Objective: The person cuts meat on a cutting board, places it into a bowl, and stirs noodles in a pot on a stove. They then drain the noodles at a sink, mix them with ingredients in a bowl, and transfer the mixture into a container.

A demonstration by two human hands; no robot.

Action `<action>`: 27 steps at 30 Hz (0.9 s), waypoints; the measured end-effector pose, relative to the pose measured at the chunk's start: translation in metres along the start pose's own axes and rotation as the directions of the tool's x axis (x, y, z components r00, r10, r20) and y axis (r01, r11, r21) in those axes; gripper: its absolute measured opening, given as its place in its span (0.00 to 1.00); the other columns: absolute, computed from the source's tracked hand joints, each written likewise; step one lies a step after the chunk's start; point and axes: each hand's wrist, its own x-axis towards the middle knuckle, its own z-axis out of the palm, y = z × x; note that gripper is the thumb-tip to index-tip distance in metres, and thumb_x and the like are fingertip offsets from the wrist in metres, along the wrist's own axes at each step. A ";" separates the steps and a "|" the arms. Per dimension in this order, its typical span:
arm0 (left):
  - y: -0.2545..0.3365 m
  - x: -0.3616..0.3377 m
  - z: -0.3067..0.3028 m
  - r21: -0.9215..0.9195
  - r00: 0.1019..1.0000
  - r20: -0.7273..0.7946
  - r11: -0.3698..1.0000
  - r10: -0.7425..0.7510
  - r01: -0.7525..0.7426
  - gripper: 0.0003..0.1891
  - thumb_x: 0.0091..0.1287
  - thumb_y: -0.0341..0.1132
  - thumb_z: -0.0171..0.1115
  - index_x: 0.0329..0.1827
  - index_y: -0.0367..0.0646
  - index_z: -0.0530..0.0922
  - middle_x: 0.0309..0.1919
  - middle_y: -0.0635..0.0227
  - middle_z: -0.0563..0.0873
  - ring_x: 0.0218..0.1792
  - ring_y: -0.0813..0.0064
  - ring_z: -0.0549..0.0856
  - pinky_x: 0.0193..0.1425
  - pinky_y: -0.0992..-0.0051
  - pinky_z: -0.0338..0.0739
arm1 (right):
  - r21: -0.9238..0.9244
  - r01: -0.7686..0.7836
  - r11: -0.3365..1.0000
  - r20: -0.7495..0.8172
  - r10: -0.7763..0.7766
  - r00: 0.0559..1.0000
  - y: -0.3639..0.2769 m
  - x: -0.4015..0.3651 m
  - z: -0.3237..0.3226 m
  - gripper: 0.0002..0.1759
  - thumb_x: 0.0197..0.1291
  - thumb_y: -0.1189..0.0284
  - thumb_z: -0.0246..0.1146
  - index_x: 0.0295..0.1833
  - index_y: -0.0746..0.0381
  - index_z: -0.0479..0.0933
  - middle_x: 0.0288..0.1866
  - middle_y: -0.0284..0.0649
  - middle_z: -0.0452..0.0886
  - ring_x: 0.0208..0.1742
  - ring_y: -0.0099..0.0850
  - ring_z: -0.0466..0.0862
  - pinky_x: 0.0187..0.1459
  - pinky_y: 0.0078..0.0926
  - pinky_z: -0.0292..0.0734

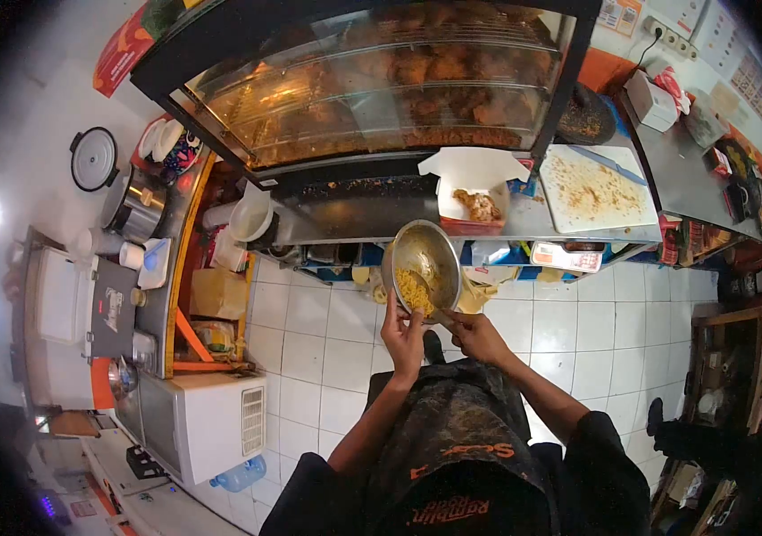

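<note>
Head view: yellow food [413, 291] lies in the metal bowl [441, 253], just personward of the open box [474, 229]; left fingers [415, 327] seemingly pinch its rim, right fingers [463, 329] unclear; best keep the bowl steady.

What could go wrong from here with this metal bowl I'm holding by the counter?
Two risks stand out. The yellow food lies toward the near side of the bowl, by your left hand and right hand, so tipping it toward you might spill some. And the open box with chicken sits near the front edge of the counter, just beyond the bowl, so a forward bump might shift it.
</note>
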 end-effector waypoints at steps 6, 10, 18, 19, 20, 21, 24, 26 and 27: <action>0.014 0.028 0.003 -0.236 0.994 -0.017 0.966 -0.112 0.105 0.34 0.69 0.23 0.59 0.78 0.39 0.57 0.41 0.70 0.78 0.40 0.82 0.80 0.42 0.76 0.88 | 0.224 -0.022 0.974 -0.051 0.035 0.998 -0.037 0.027 0.002 0.23 0.73 0.69 0.54 0.70 0.64 0.71 0.21 0.25 0.66 0.18 0.15 0.61 0.19 0.16 0.57; 0.015 0.048 0.007 -0.342 0.972 0.081 0.910 -0.221 0.235 0.36 0.69 0.24 0.58 0.79 0.42 0.53 0.55 0.64 0.78 0.51 0.71 0.83 0.42 0.70 0.90 | 0.363 -0.111 0.925 -0.080 0.150 0.985 -0.045 0.034 -0.016 0.21 0.70 0.68 0.55 0.66 0.62 0.76 0.20 0.29 0.72 0.15 0.16 0.66 0.17 0.17 0.59; 0.024 0.086 0.025 -0.466 0.946 0.014 0.835 -0.324 0.293 0.37 0.67 0.22 0.60 0.79 0.46 0.55 0.45 0.71 0.77 0.45 0.76 0.83 0.41 0.68 0.90 | 0.391 -0.033 0.920 -0.181 0.112 0.977 -0.065 0.030 -0.065 0.23 0.70 0.73 0.54 0.68 0.66 0.72 0.23 0.28 0.71 0.16 0.14 0.61 0.16 0.15 0.55; 0.028 0.091 0.028 -0.489 0.936 0.008 0.815 -0.352 0.310 0.38 0.67 0.22 0.61 0.79 0.47 0.56 0.44 0.72 0.77 0.43 0.77 0.83 0.41 0.69 0.90 | 0.406 -0.050 0.913 -0.189 0.138 0.972 -0.070 0.031 -0.071 0.22 0.69 0.73 0.54 0.67 0.67 0.73 0.22 0.28 0.70 0.17 0.15 0.60 0.16 0.15 0.55; 0.027 0.096 0.031 -0.495 0.936 0.011 0.811 -0.352 0.312 0.38 0.67 0.22 0.61 0.79 0.47 0.56 0.44 0.72 0.77 0.43 0.77 0.83 0.41 0.69 0.90 | 0.404 -0.004 0.915 -0.212 0.098 0.972 -0.077 0.032 -0.075 0.22 0.69 0.73 0.54 0.66 0.68 0.74 0.22 0.28 0.71 0.17 0.14 0.61 0.16 0.14 0.54; 0.024 0.101 0.032 -0.493 0.943 0.018 0.818 -0.332 0.297 0.38 0.67 0.22 0.61 0.79 0.47 0.56 0.44 0.71 0.78 0.42 0.77 0.83 0.40 0.69 0.90 | 0.415 -0.024 0.910 -0.212 0.122 0.969 -0.074 0.036 -0.082 0.22 0.69 0.73 0.54 0.67 0.68 0.73 0.23 0.27 0.71 0.17 0.13 0.61 0.16 0.13 0.54; 0.012 0.118 0.041 -0.477 0.950 0.011 0.834 -0.311 0.278 0.37 0.66 0.23 0.62 0.78 0.46 0.57 0.43 0.71 0.78 0.42 0.77 0.83 0.39 0.68 0.91 | 0.441 -0.033 0.897 -0.217 0.142 0.966 -0.075 0.043 -0.102 0.23 0.69 0.73 0.55 0.67 0.68 0.72 0.23 0.27 0.71 0.16 0.13 0.61 0.15 0.12 0.53; 0.005 0.125 0.047 -0.464 0.974 -0.031 0.866 -0.226 0.186 0.37 0.66 0.23 0.63 0.78 0.46 0.57 0.41 0.72 0.77 0.42 0.78 0.82 0.41 0.66 0.91 | 0.458 -0.029 0.888 -0.216 0.142 0.966 -0.081 0.046 -0.114 0.23 0.69 0.73 0.55 0.68 0.67 0.72 0.23 0.26 0.71 0.16 0.12 0.61 0.15 0.11 0.52; 0.005 0.128 0.048 -0.462 0.973 -0.036 0.867 -0.227 0.185 0.37 0.66 0.23 0.63 0.78 0.46 0.57 0.41 0.72 0.77 0.42 0.78 0.82 0.41 0.66 0.91 | 0.452 -0.007 0.892 -0.221 0.119 0.968 -0.084 0.048 -0.119 0.23 0.70 0.73 0.55 0.68 0.67 0.72 0.23 0.26 0.70 0.16 0.12 0.60 0.14 0.11 0.52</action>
